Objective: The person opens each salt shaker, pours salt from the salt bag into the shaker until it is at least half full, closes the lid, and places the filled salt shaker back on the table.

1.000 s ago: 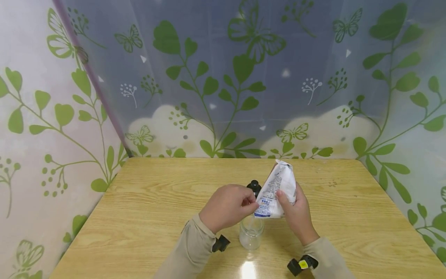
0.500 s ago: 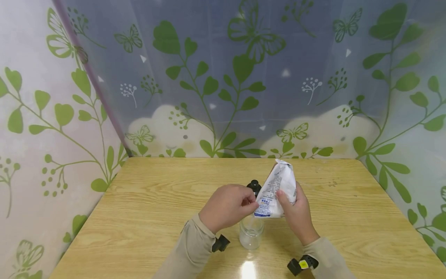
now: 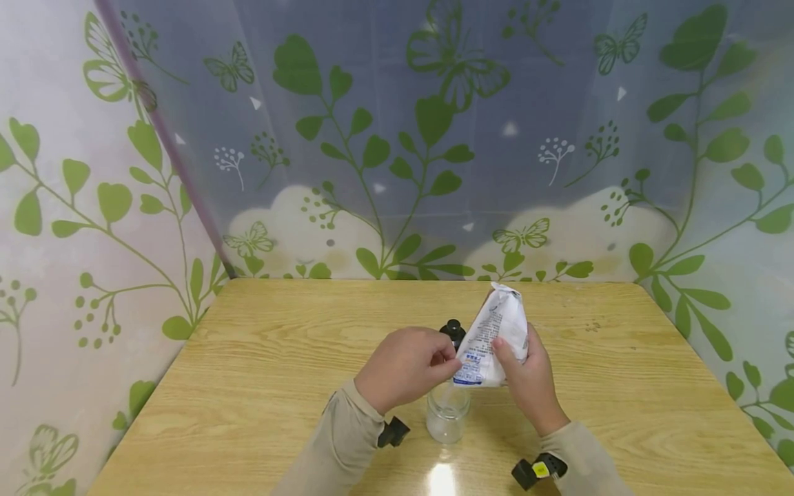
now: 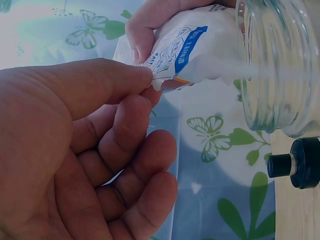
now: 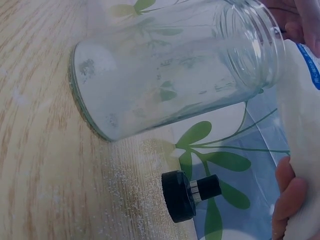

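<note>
Tilted over a glass jar is a white printed bag with a blue band, its opening pointing down. My right hand grips the bag's side, thumb across the front. With thumb and index finger, my left hand pinches the bag's lower corner; its other fingers are loosely curled in the left wrist view. White grains stream from the bag into the jar's open mouth. The jar stands upright on the table, and a cloudy white layer shows at its bottom in the right wrist view.
A black knobbed lid sits on the wooden table behind the jar. White grains lie scattered on the wood beside the jar. A leaf-patterned curtain rises behind the table and along both sides.
Both hands and the bag stay almost still over the jar. No other clear change shows.
</note>
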{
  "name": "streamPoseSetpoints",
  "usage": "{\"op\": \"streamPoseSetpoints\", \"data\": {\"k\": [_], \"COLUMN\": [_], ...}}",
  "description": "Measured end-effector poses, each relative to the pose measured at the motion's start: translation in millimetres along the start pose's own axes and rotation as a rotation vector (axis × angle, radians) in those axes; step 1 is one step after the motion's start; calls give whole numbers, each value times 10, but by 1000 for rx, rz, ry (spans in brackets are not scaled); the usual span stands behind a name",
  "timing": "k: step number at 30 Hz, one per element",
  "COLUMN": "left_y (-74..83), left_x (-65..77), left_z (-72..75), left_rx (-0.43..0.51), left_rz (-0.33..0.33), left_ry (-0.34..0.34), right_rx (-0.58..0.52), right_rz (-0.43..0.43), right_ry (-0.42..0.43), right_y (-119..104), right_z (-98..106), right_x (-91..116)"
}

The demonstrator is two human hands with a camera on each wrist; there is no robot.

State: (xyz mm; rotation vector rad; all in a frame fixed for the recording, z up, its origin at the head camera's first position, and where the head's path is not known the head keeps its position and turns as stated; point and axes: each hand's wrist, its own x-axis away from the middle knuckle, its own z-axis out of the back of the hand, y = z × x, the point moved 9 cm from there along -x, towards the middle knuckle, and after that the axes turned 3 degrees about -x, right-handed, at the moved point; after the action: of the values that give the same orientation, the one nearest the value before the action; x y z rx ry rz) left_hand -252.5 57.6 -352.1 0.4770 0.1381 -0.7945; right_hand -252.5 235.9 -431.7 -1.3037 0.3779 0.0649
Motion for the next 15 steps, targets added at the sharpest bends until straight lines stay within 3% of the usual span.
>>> {"op": "streamPoseSetpoints", "data": {"k": [15], "left_y": [1], "left_x": [-7], "left_z": [-16], "left_rx": [0], "left_rz": [11], "left_ry": [-13], "right_rx": [-23], "right_rz": [-15], "right_ry": [-16], "right_y": [15], "right_z": [-10], "right_x": [-13]}}
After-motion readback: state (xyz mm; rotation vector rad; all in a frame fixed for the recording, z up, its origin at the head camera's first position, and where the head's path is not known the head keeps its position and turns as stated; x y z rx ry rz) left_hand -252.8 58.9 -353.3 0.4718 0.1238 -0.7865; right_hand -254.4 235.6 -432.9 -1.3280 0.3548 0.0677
